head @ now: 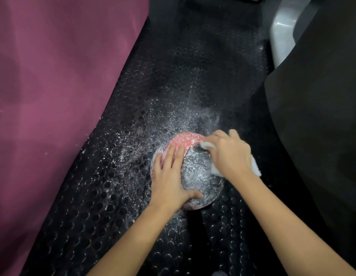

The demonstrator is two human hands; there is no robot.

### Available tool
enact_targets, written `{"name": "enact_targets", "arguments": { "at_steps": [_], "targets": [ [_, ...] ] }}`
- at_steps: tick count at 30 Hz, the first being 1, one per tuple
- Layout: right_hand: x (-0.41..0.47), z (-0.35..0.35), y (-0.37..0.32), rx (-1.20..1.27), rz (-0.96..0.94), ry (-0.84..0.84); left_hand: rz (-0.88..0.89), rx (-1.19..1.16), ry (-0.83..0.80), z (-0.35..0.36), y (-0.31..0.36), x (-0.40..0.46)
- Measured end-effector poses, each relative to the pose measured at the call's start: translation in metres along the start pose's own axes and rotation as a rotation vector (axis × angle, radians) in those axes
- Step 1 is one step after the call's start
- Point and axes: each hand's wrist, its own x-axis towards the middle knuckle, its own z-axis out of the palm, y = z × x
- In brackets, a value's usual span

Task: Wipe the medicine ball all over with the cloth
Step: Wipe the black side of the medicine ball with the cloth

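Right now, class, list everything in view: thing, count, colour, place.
medicine ball: one, pink and grey with white specks, on the floor mat at centre
cloth: one, white, on the ball's right side under the right hand
floor mat: one, black, studded, dusted white around the ball
fabric surface: one, maroon, left
dark panel: one, black, right
pale object: one, grey-white, top right
left hand: one, flat on the ball
right hand: one, fingers gripping the cloth
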Motion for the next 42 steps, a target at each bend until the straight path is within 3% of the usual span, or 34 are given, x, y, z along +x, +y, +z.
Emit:
{"name": "enact_targets", "arguments": {
  "at_steps": [2, 8, 12, 14, 17, 22, 25, 30, 33, 37, 42],
  "targets": [
    [0.001, 0.003, 0.01, 0.076, 0.115, -0.022, 0.022, -0.001, 0.008, 0.001, -0.003, 0.001],
    [0.008, 0.001, 0.005, 0.065, 0.112, -0.047, 0.059, -0.066, -0.055, -0.007, -0.02, 0.003],
    [-0.003, -0.002, -0.012, -0.056, -0.038, 0.043, 0.051, -0.015, -0.057, -0.008, -0.017, 0.0],
    [-0.003, -0.006, -0.008, -0.096, -0.094, 0.011, 0.053, -0.004, -0.057, -0.008, -0.014, -0.002],
    [0.001, -0.007, -0.002, -0.031, 0.043, -0.042, 0.063, 0.008, -0.065, -0.006, -0.008, 0.0],
    [-0.008, -0.004, -0.008, -0.092, -0.093, 0.028, 0.079, 0.04, -0.07, -0.006, 0.0, 0.001],
    [0.001, -0.007, 0.006, -0.027, 0.06, -0.019, 0.078, 0.045, -0.075, -0.006, 0.002, 0.001],
    [-0.012, 0.0, -0.012, -0.052, -0.112, 0.088, 0.055, 0.013, -0.076, -0.007, 0.001, 0.001],
    [0.0, -0.005, -0.008, -0.044, 0.003, 0.015, 0.061, 0.027, -0.082, -0.01, 0.003, 0.005],
    [-0.011, -0.003, -0.016, -0.068, -0.088, 0.092, 0.062, 0.012, -0.078, -0.01, 0.002, 0.008],
    [-0.008, -0.004, -0.012, -0.041, 0.015, 0.065, 0.076, 0.034, -0.08, -0.009, 0.003, 0.007]
  ]
}}
